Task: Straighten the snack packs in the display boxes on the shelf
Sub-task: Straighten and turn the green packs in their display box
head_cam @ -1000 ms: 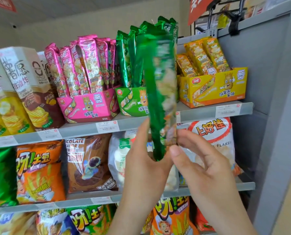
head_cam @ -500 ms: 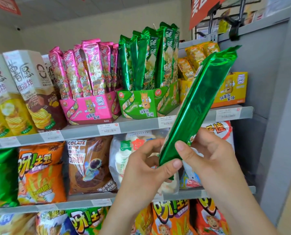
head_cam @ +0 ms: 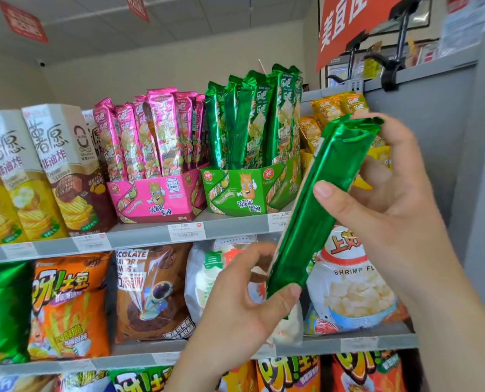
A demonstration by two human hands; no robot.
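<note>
A long green snack pack (head_cam: 317, 205) is held in front of the shelf, tilted with its top to the right and its plain back toward me. My left hand (head_cam: 244, 309) pinches its lower end between thumb and fingers. My right hand (head_cam: 382, 193) grips its upper half, thumb on the near face and fingers curled over the top end. Behind it on the top shelf stand three display boxes: a pink box (head_cam: 156, 199) of pink packs, a green box (head_cam: 244, 190) of upright green packs, and a yellow box (head_cam: 377, 157), mostly hidden by my right hand.
Tall chip cartons (head_cam: 52, 171) stand left of the pink box. The shelf below carries an orange bag (head_cam: 69, 304), a brown bag (head_cam: 151, 292) and a shrimp flakes bag (head_cam: 354, 284). A grey side panel (head_cam: 439, 137) closes the shelf on the right; a red sign (head_cam: 348, 21) hangs above.
The green pack went from upright to tilted right, its printed face turned away. My right hand slid from its lower end up to its upper half. The left hand stays at the bottom.
</note>
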